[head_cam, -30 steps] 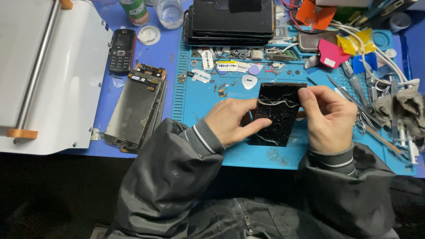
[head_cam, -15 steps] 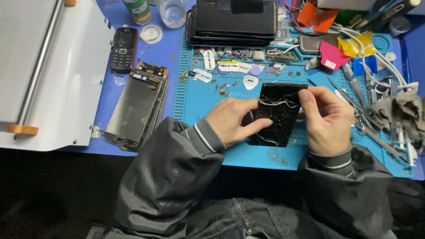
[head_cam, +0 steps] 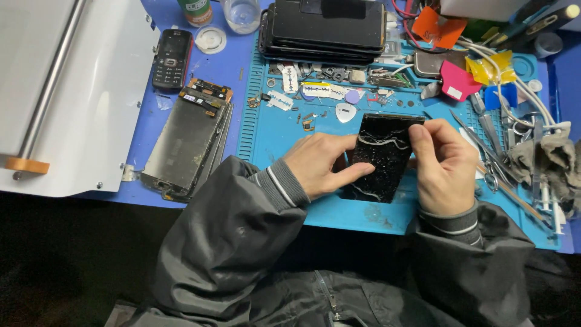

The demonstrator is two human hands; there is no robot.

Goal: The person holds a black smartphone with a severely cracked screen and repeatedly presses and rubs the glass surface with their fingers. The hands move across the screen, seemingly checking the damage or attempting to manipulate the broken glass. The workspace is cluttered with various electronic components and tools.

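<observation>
A black phone screen panel with pale strands of glue across it lies on the blue work mat. My left hand rests on the panel's left edge, thumb pressed onto its face. My right hand is at the panel's right edge, its fingertips pinched at the upper right corner where a pale strand runs. Both sleeves are dark grey with striped cuffs.
A stripped phone frame and a small black keypad phone lie left of the mat. A stack of dark phones sits at the back. Tweezers and tools, rags, coloured picks and a white machine surround the area.
The panel and both hands stay in nearly the same place; my right fingers shift slightly at the panel's upper right corner.
</observation>
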